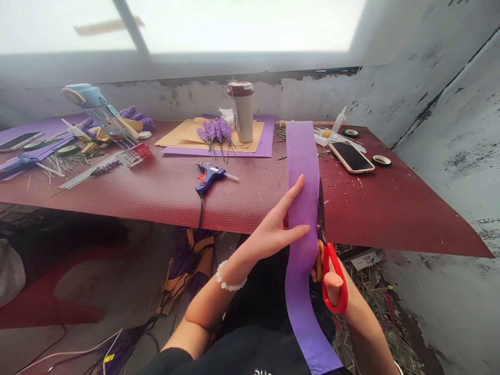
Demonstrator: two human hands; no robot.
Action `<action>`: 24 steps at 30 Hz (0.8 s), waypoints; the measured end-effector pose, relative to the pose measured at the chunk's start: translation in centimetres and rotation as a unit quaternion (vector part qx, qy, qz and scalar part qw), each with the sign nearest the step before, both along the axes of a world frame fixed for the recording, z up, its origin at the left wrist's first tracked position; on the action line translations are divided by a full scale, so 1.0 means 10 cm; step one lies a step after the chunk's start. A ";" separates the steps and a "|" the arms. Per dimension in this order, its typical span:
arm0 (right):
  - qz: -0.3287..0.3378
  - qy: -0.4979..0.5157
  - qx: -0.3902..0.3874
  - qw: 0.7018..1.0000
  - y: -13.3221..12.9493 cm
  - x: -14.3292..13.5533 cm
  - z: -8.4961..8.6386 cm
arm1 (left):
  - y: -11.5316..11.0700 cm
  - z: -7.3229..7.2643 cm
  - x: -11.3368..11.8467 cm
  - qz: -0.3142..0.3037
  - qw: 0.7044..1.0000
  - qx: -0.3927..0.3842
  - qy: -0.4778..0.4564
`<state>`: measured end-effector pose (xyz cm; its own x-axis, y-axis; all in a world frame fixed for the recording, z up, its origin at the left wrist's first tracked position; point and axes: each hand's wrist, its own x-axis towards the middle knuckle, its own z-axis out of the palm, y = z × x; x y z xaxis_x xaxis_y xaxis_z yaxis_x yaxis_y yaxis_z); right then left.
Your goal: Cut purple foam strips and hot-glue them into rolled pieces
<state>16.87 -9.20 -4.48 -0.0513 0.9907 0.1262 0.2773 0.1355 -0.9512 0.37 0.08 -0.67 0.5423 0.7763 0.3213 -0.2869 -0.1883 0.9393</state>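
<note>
A long strip of purple paper [302,151] runs from the table toward my body, its near end drooping over the edge. My left hand [283,224] has its thumb and a finger laid over the strip, with the other fingers hidden behind it. At the strip's right edge, my right hand [332,284] grips a pair of red-handled scissors [341,299], thumb through one loop. The dark blades lie along that edge, pointing away from me. Part of the right hand is hidden behind the paper.
On the red table [253,203] lie a blue glue gun [210,178], purple flower sprigs [216,131] on tan paper, a tumbler [245,114], a phone [352,156] and tape rolls. A water bottle [99,112] leans at left. Stem scraps [371,307] litter the floor.
</note>
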 end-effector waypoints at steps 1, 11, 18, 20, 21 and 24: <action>0.007 0.001 -0.004 1.000 0.01 0.01 -0.01 | 0.00 0.00 0.00 -0.004 1.000 -0.003 -0.004; -0.002 0.032 -0.055 0.998 0.02 -0.04 -0.05 | 0.00 -0.02 0.01 0.000 1.000 -0.002 0.004; -0.050 0.026 -0.040 0.998 0.02 -0.12 0.03 | 0.00 -0.03 0.01 0.002 1.000 -0.001 0.003; -0.060 0.027 -0.036 0.997 0.03 -0.14 0.07 | 0.00 -0.02 0.01 0.000 1.000 -0.004 0.000; -0.062 0.029 -0.033 0.997 0.03 -0.15 0.09 | 0.00 -0.02 0.01 -0.002 1.000 -0.005 -0.003; -0.067 0.041 -0.024 0.997 0.05 -0.16 0.11 | -0.01 -0.02 0.02 -0.007 1.000 -0.008 -0.010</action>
